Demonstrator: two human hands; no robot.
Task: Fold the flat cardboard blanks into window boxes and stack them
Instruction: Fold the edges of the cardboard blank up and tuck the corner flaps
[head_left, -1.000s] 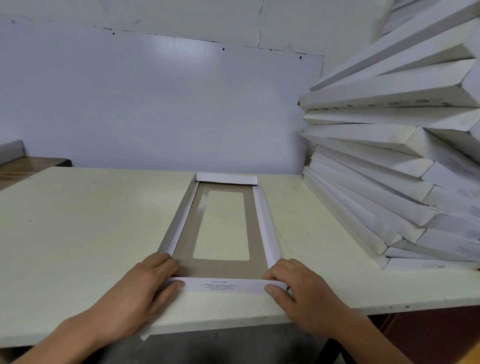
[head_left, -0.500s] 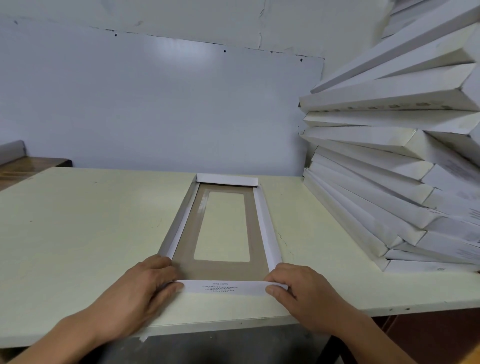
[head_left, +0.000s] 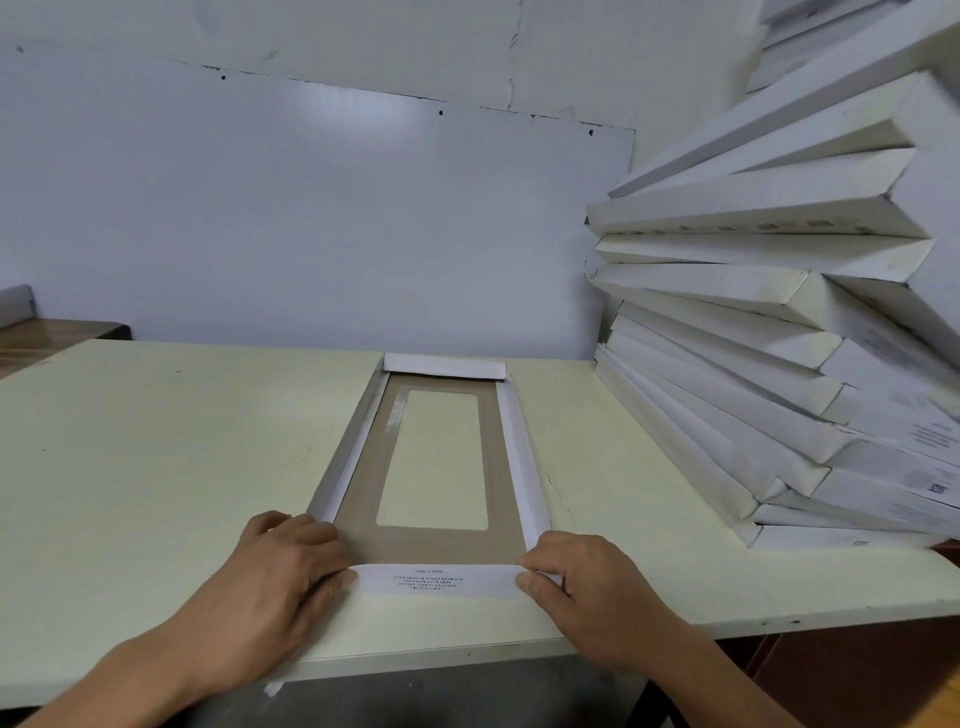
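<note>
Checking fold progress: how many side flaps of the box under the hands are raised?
4: far flap, left flap, right flap, and near flap, pinched by left hand and right hand.

Blank (head_left: 431, 545) lies on table (head_left: 156, 467), stacked boxes (head_left: 779, 364) right.

a pale cream table (head_left: 156, 467) stands against a white wall (head_left: 311, 234) panel catching soft glare.

Brown window blank (head_left: 431, 545) lies flat, white flaps raised.
</note>
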